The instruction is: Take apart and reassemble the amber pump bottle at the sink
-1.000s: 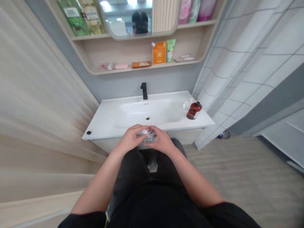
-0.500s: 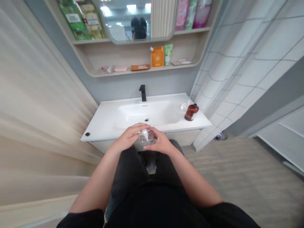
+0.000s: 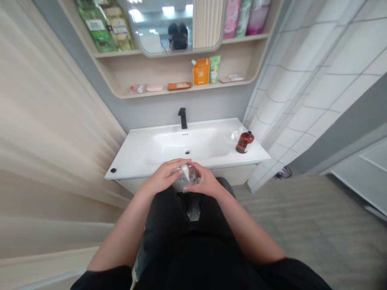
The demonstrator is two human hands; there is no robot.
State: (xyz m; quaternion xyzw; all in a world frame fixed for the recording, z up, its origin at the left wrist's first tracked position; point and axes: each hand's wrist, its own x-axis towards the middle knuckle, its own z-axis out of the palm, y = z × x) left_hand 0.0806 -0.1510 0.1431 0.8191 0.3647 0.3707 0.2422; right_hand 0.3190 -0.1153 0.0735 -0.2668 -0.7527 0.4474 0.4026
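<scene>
A clear bottle with a white pump top (image 3: 185, 172) is between my hands, in front of the sink's front edge. My right hand (image 3: 207, 183) is closed around the bottle's right side, thumb across its near face. The fingers of my left hand (image 3: 163, 177) curl over the pump top from the left. Part of the bottle is hidden behind the fingers. To the right on the counter, an amber bottle (image 3: 244, 143) without a pump stands beside a small clear object (image 3: 234, 135) that I cannot make out.
Ahead is a white sink (image 3: 142, 145) with a black faucet (image 3: 183, 117). A small black round piece (image 3: 113, 170) lies on the counter's left corner. Above, a shelf (image 3: 121, 90) carries an orange pouch (image 3: 201, 71), a green tube (image 3: 214, 68) and other toiletries. Curtains hang at the left.
My view has shifted very slightly. Both hands keep their hold on the clear bottle, with hardly any visible movement.
</scene>
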